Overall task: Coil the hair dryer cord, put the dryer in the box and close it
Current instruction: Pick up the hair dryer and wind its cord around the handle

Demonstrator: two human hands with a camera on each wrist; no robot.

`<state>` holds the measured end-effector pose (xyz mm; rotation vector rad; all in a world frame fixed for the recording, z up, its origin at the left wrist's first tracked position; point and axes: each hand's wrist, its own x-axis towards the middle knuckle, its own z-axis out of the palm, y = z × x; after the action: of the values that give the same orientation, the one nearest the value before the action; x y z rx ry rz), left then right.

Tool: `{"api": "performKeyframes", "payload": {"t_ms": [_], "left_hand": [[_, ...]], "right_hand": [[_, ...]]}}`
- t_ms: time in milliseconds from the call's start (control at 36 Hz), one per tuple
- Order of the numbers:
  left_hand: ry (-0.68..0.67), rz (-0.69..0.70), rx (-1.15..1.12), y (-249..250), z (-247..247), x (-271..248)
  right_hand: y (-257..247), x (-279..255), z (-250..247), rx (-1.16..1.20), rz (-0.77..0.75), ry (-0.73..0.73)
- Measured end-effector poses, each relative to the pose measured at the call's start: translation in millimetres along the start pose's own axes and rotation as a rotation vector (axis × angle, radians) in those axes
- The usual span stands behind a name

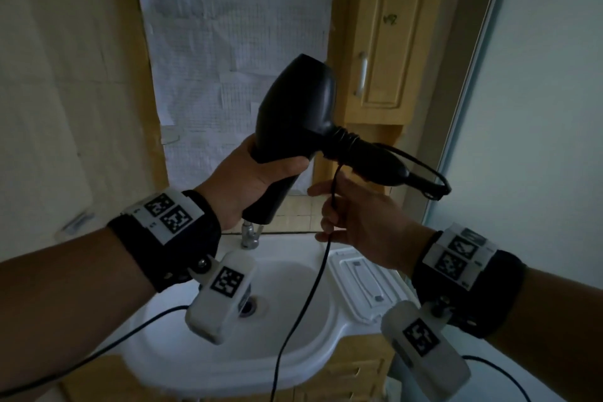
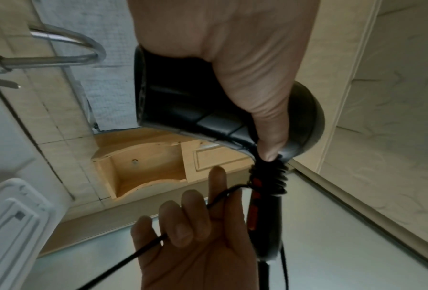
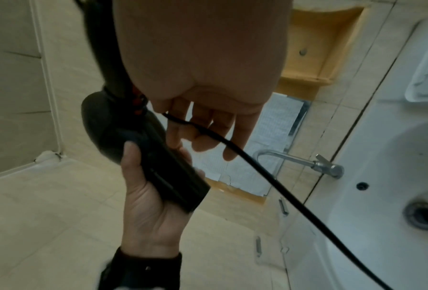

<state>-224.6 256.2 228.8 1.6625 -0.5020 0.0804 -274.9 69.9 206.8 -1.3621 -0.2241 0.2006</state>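
Observation:
I hold a black hair dryer point(image 1: 293, 108) in the air above the basin. My left hand point(image 1: 261, 179) grips its barrel near the nozzle, thumb along the side point(image 2: 270, 117). The handle point(image 1: 372, 163) points right, with several turns of black cord point(image 1: 342, 137) wound round its top. My right hand point(image 1: 359, 222) is just below the handle and holds the loose cord point(image 1: 303, 303) between curled fingers point(image 2: 183, 225). From there the cord point(image 3: 282, 188) hangs down over the sink and out of the picture. No box is in view.
A white sink point(image 1: 326, 346) with a chrome tap point(image 1: 249, 233) lies below my hands, with a ribbed soap tray point(image 1: 359, 284) at its right. A wooden cabinet point(image 1: 385, 42) hangs behind the dryer. A pale glass panel point(image 1: 538, 108) stands to the right.

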Motion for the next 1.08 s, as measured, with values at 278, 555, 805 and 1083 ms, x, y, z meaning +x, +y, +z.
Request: {"api": "performKeyframes", "payload": {"t_ms": [278, 555, 805, 1083], "left_hand": [[0.159, 0.134, 0.378, -1, -6, 6], [0.124, 0.177, 0.626, -1, -28, 4], [0.011, 0.148, 0.799, 3, -47, -2], [-0.103, 0.093, 0.847, 11, -60, -6]], "right_hand": [[11, -17, 16, -0.079, 0.084, -0.059], [23, -23, 14, -0.208, 0.153, -0.074], [13, -17, -5, -0.580, 0.148, -0.007], [4, -9, -27, -0.735, 0.073, 0.070]]}}
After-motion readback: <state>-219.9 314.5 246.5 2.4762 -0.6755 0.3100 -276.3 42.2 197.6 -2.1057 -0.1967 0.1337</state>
